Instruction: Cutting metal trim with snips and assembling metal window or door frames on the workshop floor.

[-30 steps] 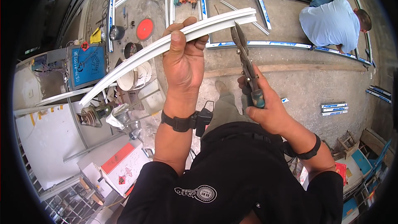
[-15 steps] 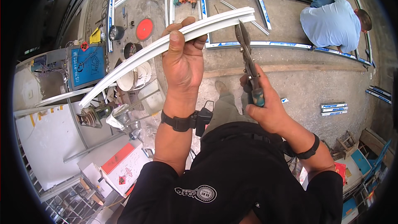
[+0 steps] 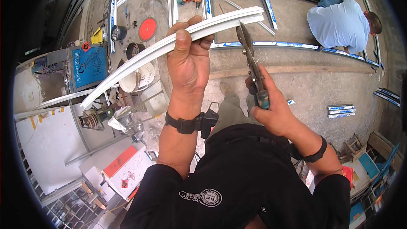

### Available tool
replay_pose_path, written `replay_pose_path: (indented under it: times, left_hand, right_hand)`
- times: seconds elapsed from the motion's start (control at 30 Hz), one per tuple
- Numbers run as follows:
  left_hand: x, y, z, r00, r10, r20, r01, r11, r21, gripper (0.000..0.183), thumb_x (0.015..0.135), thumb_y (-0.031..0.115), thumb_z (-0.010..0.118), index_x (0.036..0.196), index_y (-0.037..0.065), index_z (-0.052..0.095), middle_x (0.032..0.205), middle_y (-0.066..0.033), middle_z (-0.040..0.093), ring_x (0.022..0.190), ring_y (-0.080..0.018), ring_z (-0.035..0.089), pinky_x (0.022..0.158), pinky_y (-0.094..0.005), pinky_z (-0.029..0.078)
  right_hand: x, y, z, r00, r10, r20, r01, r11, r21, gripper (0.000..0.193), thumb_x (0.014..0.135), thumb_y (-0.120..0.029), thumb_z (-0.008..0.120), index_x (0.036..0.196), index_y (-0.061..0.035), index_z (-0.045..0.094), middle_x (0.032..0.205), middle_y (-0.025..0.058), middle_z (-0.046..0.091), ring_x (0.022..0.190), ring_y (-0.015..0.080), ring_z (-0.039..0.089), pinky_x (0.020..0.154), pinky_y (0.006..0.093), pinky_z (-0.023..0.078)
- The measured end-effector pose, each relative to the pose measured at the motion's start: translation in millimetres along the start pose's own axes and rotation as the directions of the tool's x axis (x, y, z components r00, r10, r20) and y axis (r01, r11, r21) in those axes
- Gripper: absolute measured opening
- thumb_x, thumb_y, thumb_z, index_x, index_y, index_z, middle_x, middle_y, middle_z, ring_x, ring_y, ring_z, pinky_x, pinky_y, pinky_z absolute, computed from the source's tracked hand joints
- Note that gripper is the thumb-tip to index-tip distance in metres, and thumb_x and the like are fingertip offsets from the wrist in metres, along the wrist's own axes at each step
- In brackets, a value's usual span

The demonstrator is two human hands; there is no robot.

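Hands apart. Left hand (image 3: 189, 65) clamped on white strip (image 3: 157, 50), raised above the floor (image 3: 296, 89); strip hides parts of its fingers. Right hand (image 3: 273, 114) wraps shears (image 3: 250, 53), covering the handles partly; blade-to-strip contact unclear near strip's right end.

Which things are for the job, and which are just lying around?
In use:
white strip, in the left grip
metal snips, in the right grip

Seemingly just lying about:
red disc
orange drill
yellow piece
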State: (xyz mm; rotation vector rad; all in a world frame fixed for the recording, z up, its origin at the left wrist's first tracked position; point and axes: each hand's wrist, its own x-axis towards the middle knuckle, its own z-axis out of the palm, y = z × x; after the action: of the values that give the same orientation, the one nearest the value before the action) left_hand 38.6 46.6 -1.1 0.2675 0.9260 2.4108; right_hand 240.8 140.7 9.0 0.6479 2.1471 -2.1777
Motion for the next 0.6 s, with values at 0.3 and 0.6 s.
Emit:
replay_pose_path:
  times: [0.3, 0.6]
  left_hand:
    - [0.1, 0.0, 0.3, 1.000, 0.003, -0.001, -0.003, 1.000, 0.015, 0.021, 0.086, 0.023, 0.063, 0.102, 0.009, 0.057, 0.107, -0.0134, 0.062, 0.098, -0.0237, 0.061, 0.084, -0.0381, 0.052]
    - [1.5, -1.3, 2.2, 1.000, -0.005, 0.009, 0.005, 1.000, 0.005, 0.022, 0.085, 0.022, 0.064, 0.102, 0.009, 0.057, 0.107, -0.0134, 0.062, 0.097, -0.0233, 0.061, 0.084, -0.0374, 0.052]
  right_hand:
    - [-0.1, -0.5, -0.9, 1.000, 0.010, 0.007, -0.010, 1.000, 0.008, 0.087, 0.066, 0.001, 0.051, 0.144, -0.0021, 0.012, 0.134, 0.0271, 0.037, 0.127, 0.0377, 0.036, 0.105, 0.0366, 0.028]
    - [-0.1, -2.2, -1.3, 1.000, 0.026, 0.001, -0.026, 0.999, 0.024, 0.088, 0.065, 0.001, 0.051, 0.143, -0.0026, 0.012, 0.130, 0.0255, 0.041, 0.121, 0.0369, 0.042, 0.103, 0.0368, 0.031]
